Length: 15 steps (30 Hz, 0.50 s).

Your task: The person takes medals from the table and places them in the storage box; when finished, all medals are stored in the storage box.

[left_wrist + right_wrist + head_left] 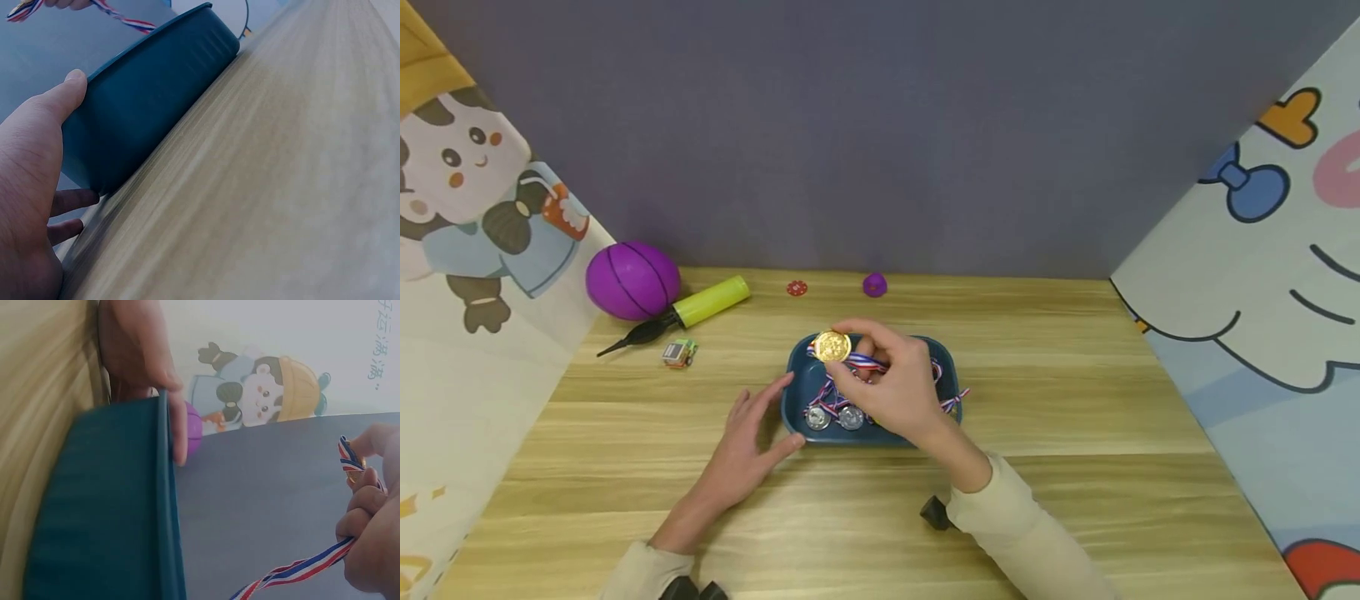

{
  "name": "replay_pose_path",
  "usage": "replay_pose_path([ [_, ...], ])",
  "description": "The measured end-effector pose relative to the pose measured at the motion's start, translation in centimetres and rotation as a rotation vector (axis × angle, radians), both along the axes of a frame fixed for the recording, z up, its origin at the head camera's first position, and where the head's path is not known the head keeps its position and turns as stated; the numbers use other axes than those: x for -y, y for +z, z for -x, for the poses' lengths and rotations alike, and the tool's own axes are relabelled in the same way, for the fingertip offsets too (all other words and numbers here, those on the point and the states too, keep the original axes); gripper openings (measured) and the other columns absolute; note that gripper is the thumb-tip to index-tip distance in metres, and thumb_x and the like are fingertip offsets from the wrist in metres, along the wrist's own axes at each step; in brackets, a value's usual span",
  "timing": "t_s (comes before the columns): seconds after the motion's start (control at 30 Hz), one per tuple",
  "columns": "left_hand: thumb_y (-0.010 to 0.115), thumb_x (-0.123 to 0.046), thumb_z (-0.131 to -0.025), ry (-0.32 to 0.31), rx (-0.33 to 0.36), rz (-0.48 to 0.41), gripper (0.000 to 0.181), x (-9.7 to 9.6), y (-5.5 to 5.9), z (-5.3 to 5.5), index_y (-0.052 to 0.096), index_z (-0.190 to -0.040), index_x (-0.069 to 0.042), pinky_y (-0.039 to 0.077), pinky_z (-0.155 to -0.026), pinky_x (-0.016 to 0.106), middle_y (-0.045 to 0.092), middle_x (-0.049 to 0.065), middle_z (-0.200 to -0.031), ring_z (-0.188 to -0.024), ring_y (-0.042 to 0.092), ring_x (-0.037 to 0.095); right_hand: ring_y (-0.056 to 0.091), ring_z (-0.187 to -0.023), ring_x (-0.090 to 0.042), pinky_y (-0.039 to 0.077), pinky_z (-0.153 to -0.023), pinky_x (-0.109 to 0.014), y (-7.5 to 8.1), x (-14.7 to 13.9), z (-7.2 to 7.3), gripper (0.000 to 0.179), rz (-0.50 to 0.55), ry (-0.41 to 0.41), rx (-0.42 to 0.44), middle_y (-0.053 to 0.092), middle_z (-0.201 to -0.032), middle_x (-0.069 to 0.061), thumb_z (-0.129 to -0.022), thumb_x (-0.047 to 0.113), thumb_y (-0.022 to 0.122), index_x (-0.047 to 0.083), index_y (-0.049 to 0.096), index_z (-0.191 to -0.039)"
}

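A gold medal on a striped red, white and blue ribbon is pinched between the thumb and index finger of my right hand, above a dark teal tray. Part of the ribbon runs through the curled fingers and trails down. My left hand touches the tray's left end, thumb at the near corner and fingers extended along the side. In the tray lie two silver medals among tangled ribbons. One ribbon end hangs over the right rim. The right hand hides part of the contents.
Toward the back left of the wooden table are a purple ball, a yellow-green hand pump and a small toy vehicle. A red chip and a small purple object lie behind the tray. Walls border three sides.
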State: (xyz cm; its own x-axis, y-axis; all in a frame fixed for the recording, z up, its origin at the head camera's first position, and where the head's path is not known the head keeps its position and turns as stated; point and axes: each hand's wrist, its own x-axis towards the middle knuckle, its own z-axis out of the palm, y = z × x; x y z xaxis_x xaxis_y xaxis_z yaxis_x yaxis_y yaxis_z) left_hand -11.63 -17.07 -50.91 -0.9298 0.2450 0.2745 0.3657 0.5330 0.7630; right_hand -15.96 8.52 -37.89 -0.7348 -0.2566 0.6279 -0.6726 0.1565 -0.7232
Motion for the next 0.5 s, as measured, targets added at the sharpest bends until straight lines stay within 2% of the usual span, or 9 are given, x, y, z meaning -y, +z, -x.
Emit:
replay_pose_path([
  [0.23,0.084,-0.029,-0.098,-0.007,-0.023,-0.005,0.087,-0.2,-0.1,0.1,0.039,-0.173,-0.026,0.008,-0.133,0.073,0.067,0.018,-0.151,-0.142,0.058,0.044,0.048,-0.056,-0.005,0.041,-0.051,-0.02,-0.4,1.2,0.2,0.039,-0.024,0.011,0.027,0.058,-0.07,-0.001,-0.087,-0.001,0.086,-0.002,0.077,-0.125],
  [0.5,0.085,-0.028,-0.097,-0.003,0.005,0.002,0.09,-0.1,0.0,0.0,0.037,-0.174,-0.029,0.005,-0.135,0.071,0.064,0.019,-0.154,-0.145,0.056,0.046,0.047,-0.057,-0.005,0.04,-0.052,-0.019,-1.7,-0.7,0.7,0.036,-0.061,-0.036,0.071,0.059,-0.073,-0.003,-0.09,0.003,0.088,0.003,0.078,-0.124],
])
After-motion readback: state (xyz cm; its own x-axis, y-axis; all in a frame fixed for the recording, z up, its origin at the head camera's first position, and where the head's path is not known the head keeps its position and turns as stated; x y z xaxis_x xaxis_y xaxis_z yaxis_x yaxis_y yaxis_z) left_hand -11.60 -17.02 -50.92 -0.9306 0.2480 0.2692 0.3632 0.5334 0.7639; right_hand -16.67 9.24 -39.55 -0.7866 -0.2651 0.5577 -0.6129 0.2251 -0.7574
